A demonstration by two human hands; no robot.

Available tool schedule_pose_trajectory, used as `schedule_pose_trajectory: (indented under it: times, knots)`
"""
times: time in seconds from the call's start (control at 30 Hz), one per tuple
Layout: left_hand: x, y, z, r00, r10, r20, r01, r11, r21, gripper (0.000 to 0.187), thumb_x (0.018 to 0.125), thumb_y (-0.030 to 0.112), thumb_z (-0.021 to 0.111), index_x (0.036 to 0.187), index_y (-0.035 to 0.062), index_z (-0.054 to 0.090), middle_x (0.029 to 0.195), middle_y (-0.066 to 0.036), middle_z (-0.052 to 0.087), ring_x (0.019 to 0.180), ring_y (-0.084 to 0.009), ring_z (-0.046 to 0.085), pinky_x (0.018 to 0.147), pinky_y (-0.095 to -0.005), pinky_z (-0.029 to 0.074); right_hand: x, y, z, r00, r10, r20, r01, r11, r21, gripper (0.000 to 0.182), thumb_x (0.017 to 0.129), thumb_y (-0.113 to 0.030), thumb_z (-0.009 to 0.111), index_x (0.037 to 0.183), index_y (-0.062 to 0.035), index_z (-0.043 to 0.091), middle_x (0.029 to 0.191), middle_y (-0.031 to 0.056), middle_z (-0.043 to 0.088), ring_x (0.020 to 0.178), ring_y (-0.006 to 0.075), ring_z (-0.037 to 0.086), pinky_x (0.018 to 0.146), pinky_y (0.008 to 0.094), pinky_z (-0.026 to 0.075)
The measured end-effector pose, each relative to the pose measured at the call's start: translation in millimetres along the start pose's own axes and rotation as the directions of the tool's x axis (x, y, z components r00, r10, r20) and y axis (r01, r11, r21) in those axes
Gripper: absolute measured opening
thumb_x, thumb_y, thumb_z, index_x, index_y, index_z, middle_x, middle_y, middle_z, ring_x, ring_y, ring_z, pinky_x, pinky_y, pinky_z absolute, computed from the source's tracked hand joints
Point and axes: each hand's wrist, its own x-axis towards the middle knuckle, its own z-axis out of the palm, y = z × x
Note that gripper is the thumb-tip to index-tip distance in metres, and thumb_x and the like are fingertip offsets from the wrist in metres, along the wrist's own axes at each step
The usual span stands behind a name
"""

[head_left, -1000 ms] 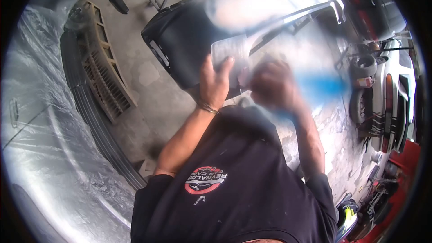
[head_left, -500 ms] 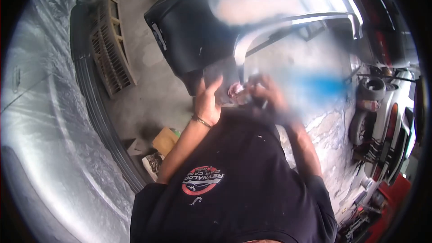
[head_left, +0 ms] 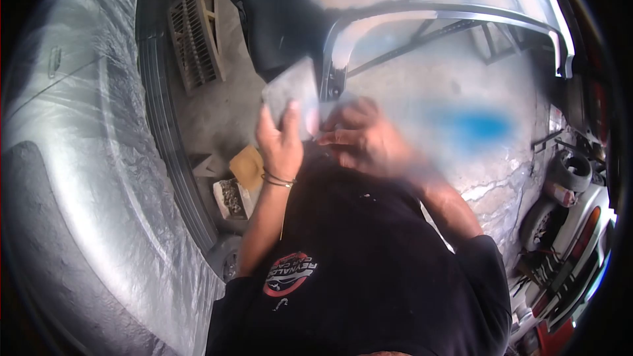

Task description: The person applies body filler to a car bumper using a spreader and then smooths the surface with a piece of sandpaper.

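My left hand (head_left: 282, 142) is closed on a flat, pale grey board (head_left: 290, 92), its thumb and a finger pressed against the face. A smear of pinkish paste (head_left: 312, 124) shows at the board's right edge. My right hand (head_left: 362, 135) is close beside that edge, blurred, with its fingers curled together. Whatever those fingers grip, if anything, I cannot make out. Just beyond both hands stands a car body panel (head_left: 333, 49), black on its left side, with pale sanded patches and a wheel arch.
Plastic sheeting covers a car (head_left: 99, 158) on the left. A grille (head_left: 192, 36) and long dark trim strips (head_left: 158, 86) lie beside it. A yellow piece (head_left: 248, 167) and a small box (head_left: 231, 198) sit near my left forearm. Wheels (head_left: 570, 170) and car parts crowd the right.
The board has tilted up, so more of its face shows. My left hand moved slightly left; my right hand came lower and left. The view has shifted, with the panel now higher in frame.
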Motion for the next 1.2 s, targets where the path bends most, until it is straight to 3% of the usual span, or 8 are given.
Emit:
schedule_pose_trajectory:
  times: [0.17,0.37,0.5,0.53,0.57,0.83,1.03,1.2]
  knots:
    - [11,23,-12,0.973,-0.181,-0.142,0.11,0.908,-0.404,0.043,0.111,0.021,0.069,0.147,0.0,0.056,0.132,-0.011,0.071,0.114,-0.0215,0.07,0.101,-0.0392,0.058,5,-11,-8,0.995,-0.04,-0.089,0.057,0.977,0.206,0.04,0.085,-0.013,0.085,0.124,-0.0134,0.083,0.13,0.007,0.07,0.127,0.0317,0.061,0.114,0.051,0.046]
    - [-10,-30,-23,0.766,-0.506,0.397,0.602,0.347,-0.719,0.043,0.109,0.017,0.068,0.149,0.0072,0.056,0.137,-0.009,0.068,0.124,-0.0262,0.069,0.104,-0.0422,0.059,3,-27,-2,0.995,0.099,0.004,-0.088,0.86,0.502,0.046,0.083,-0.004,0.085,0.128,-0.0137,0.082,0.135,0.0069,0.068,0.142,0.0314,0.054,0.119,0.0493,0.045]
    - [-11,1,-41,0.844,-0.475,0.249,0.531,0.671,-0.518,0.038,0.108,0.012,0.069,0.144,0.0067,0.06,0.134,-0.008,0.07,0.12,-0.0212,0.07,0.098,-0.0395,0.061,-13,27,10,0.999,0.02,-0.043,-0.025,0.994,-0.106,0.047,0.084,-0.008,0.085,0.13,-0.0145,0.079,0.134,0.0081,0.066,0.134,0.0338,0.058,0.112,0.0512,0.047]
    - [-10,-8,-43,0.986,0.034,0.165,-0.045,0.997,0.061,0.033,0.109,0.011,0.068,0.141,0.006,0.063,0.13,-0.007,0.073,0.114,-0.0199,0.072,0.096,-0.0363,0.06,-11,27,11,0.997,0.06,-0.043,-0.063,0.996,-0.063,0.043,0.086,-0.009,0.082,0.129,-0.0153,0.08,0.133,0.0084,0.066,0.13,0.0346,0.06,0.108,0.052,0.046]
    - [0,-11,-44,0.948,-0.22,0.231,0.282,0.915,-0.287,0.03,0.109,0.015,0.068,0.136,0.0001,0.066,0.121,-0.012,0.078,0.106,-0.0209,0.074,0.093,-0.035,0.058,-8,22,14,0.997,0.066,-0.035,-0.068,0.995,-0.068,0.043,0.086,-0.009,0.082,0.129,-0.0153,0.08,0.133,0.0084,0.066,0.13,0.0346,0.06,0.108,0.052,0.046]
    - [51,-3,-59,0.991,0.12,0.066,-0.116,0.991,-0.067,0.037,0.109,0.021,0.07,0.132,-0.0073,0.064,0.117,-0.017,0.078,0.103,-0.0247,0.075,0.093,-0.0369,0.059,42,-33,53,0.996,0.071,-0.056,-0.078,0.989,-0.128,0.043,0.082,-0.012,0.084,0.125,-0.0168,0.081,0.13,0.0087,0.069,0.13,0.0345,0.061,0.111,0.0506,0.047]
    - [85,-19,-72,0.939,-0.342,-0.028,0.312,0.884,-0.349,0.041,0.11,0.022,0.071,0.143,0.0004,0.06,0.135,-0.011,0.07,0.124,-0.0185,0.067,0.103,-0.0369,0.056,73,-81,54,0.982,0.112,-0.154,-0.091,0.986,0.142,0.035,0.088,-0.008,0.086,0.123,-0.0126,0.083,0.129,0.0086,0.068,0.134,0.0322,0.06,0.114,0.0487,0.048]
    - [66,-47,-89,0.731,-0.382,0.565,0.68,0.34,-0.649,0.037,0.11,0.014,0.067,0.145,0.0096,0.062,0.137,-0.005,0.07,0.124,-0.0202,0.069,0.104,-0.0374,0.057,67,-69,72,0.908,0.414,-0.066,-0.338,0.816,0.469,0.036,0.093,-0.01,0.086,0.128,-0.0107,0.081,0.146,0.0103,0.059,0.142,0.0282,0.055,0.113,0.0449,0.049]
